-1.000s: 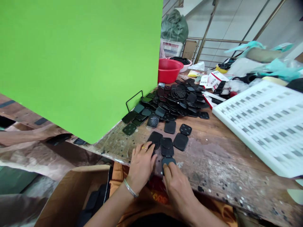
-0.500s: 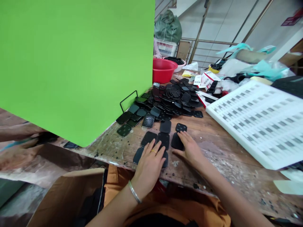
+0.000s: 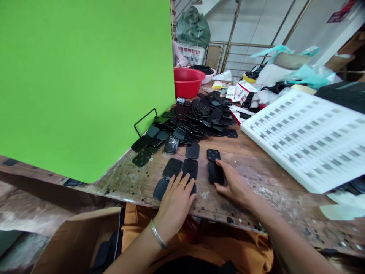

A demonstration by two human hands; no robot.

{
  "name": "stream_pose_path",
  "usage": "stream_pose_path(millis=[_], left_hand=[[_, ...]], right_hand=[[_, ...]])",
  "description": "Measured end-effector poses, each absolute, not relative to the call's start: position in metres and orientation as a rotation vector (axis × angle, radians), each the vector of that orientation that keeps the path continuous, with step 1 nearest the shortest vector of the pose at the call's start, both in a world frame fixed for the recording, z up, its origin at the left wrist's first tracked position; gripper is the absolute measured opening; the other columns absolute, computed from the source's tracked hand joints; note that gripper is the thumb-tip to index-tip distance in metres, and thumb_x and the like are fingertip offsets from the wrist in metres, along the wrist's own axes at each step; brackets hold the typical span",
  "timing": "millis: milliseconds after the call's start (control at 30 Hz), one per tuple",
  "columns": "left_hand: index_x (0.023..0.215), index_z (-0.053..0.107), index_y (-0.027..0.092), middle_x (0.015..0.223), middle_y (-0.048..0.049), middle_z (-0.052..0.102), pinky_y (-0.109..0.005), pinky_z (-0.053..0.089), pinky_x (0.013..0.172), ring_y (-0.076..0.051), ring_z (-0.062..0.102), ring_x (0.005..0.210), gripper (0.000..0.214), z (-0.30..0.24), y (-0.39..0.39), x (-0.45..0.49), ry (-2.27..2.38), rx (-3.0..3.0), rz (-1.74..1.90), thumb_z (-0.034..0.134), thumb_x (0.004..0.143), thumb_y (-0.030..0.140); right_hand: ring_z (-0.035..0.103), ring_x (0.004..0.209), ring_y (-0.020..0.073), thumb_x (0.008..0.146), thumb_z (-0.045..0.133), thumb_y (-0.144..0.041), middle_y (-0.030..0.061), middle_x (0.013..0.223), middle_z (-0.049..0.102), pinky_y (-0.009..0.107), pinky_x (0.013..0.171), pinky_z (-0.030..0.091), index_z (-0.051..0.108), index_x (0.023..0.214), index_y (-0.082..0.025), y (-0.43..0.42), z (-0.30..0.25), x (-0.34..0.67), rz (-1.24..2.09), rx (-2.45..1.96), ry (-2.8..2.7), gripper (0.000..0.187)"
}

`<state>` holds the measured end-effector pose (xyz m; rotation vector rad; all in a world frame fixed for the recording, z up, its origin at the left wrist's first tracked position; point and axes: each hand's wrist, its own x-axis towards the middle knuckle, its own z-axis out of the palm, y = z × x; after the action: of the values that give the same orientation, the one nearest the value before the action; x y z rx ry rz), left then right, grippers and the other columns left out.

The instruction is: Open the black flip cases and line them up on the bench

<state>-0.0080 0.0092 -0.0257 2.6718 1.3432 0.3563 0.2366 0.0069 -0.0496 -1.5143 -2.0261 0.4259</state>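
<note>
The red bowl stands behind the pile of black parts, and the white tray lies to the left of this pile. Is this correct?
Not quite. In the head view the red bowl does stand behind the pile of black parts, but the white tray lies to the right of it, not the left.

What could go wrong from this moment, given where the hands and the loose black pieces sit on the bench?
The left hand covers flat black pieces lying close to the table edge; a nudge might tip one into the cardboard box below. The right hand rests on a black piece and could knock the dotted piece just beyond it.
</note>
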Motion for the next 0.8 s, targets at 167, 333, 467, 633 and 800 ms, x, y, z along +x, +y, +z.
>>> stream_pose_path(millis=[167,333,467,633,800], left_hand=[[0.127,0.055,0.02,0.139,-0.008,0.051,-0.051,0.03,0.111,-0.029,0.038,0.133,0.038,-0.025,0.011,-0.008,1.333,2.659,0.292,0.05,0.091,0.026],[0.127,0.056,0.019,0.138,-0.0088,0.051,-0.051,0.029,0.111,-0.03,0.039,0.133,0.038,-0.023,0.014,-0.007,1.333,2.652,0.262,0.052,0.09,0.027],[0.126,0.056,0.02,0.138,-0.0077,0.052,-0.051,0.03,0.11,-0.029,0.039,0.132,0.038,-0.022,0.014,-0.007,1.364,2.658,0.254,0.052,0.09,0.027],[0.128,0.055,0.021,0.139,-0.0069,0.051,-0.051,0.031,0.11,-0.03,0.039,0.133,0.038,-0.022,0.014,-0.007,1.36,2.683,0.207,0.051,0.09,0.027],[0.127,0.056,0.021,0.138,-0.0073,0.052,-0.051,0.031,0.11,-0.03,0.04,0.132,0.037,-0.025,0.013,-0.008,1.345,2.705,0.269,0.051,0.091,0.029]], right_hand=[[0.063,0.102,0.0191,0.081,0.042,-0.014,0.0099,0.113,0.064,0.037,0.091,0.049,0.044,0.126,-0.018,-0.007,-0.048,0.254,0.488,-1.589,-1.759,0.045],[0.062,0.095,0.0202,0.081,0.047,-0.015,0.0088,0.101,0.067,0.034,0.085,0.049,0.06,0.104,-0.017,0.012,-0.036,0.256,0.311,-1.705,-1.769,0.027],[0.058,0.097,0.0243,0.084,0.056,-0.026,0.0115,0.1,0.065,0.035,0.087,0.045,0.062,0.099,-0.016,0.039,-0.036,0.238,0.283,-1.821,-1.856,0.019],[0.054,0.104,0.0373,0.078,0.063,-0.053,0.0253,0.11,0.056,0.044,0.082,0.044,0.053,0.113,-0.008,0.065,-0.035,0.209,0.216,-2.152,-1.757,0.058],[0.055,0.104,0.038,0.075,0.066,-0.046,0.0263,0.11,0.059,0.043,0.083,0.043,0.048,0.116,-0.006,0.079,-0.023,0.205,0.326,-2.336,-1.778,0.06]])
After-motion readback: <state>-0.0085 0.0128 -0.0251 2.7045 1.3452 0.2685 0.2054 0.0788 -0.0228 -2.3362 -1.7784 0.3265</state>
